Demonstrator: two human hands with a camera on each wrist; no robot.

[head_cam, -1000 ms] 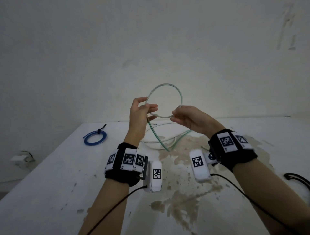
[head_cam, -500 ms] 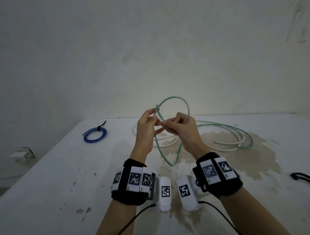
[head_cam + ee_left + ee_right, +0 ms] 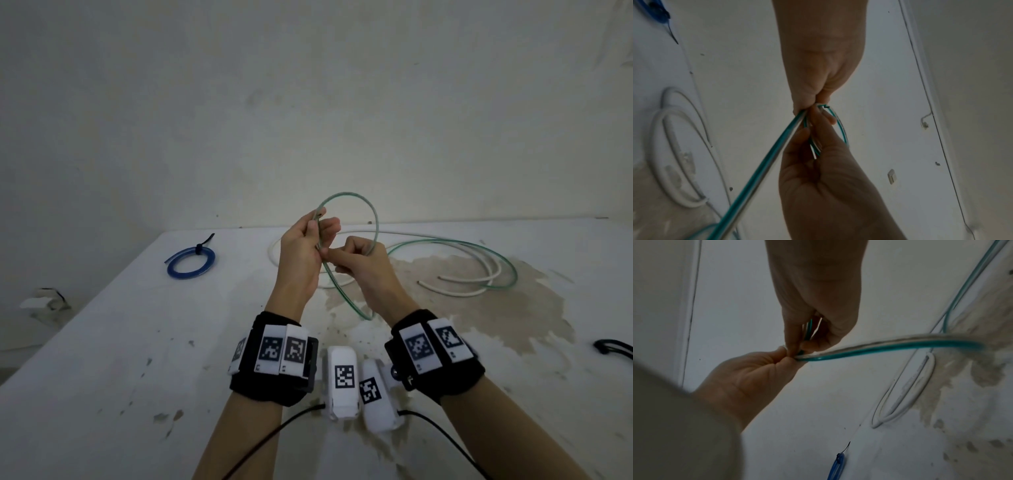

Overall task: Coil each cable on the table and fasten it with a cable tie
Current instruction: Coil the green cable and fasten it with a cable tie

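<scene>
A green-and-clear cable (image 3: 346, 196) forms one raised loop above the table. My left hand (image 3: 320, 228) pinches the loop where its strands cross. My right hand (image 3: 335, 256) pinches the same cable just below and right of the left, knuckles touching. In the left wrist view the left hand (image 3: 818, 104) grips two strands of the cable (image 3: 760, 162) and the right hand (image 3: 807, 129) meets it from below. The right wrist view shows the right hand (image 3: 797, 345) pinching the cable (image 3: 890, 344). The rest of the cable trails right across the table (image 3: 102, 342).
A white cable (image 3: 472, 294) lies loose beside the green one at the back right. A blue coil (image 3: 190, 263) fastened with a black tie sits at the back left. Black ties (image 3: 613, 347) lie at the right edge. A brown stain covers the table's middle.
My hands came together from opposite sides of the loop and dropped lower. The right hand now pinches directly under the left.
</scene>
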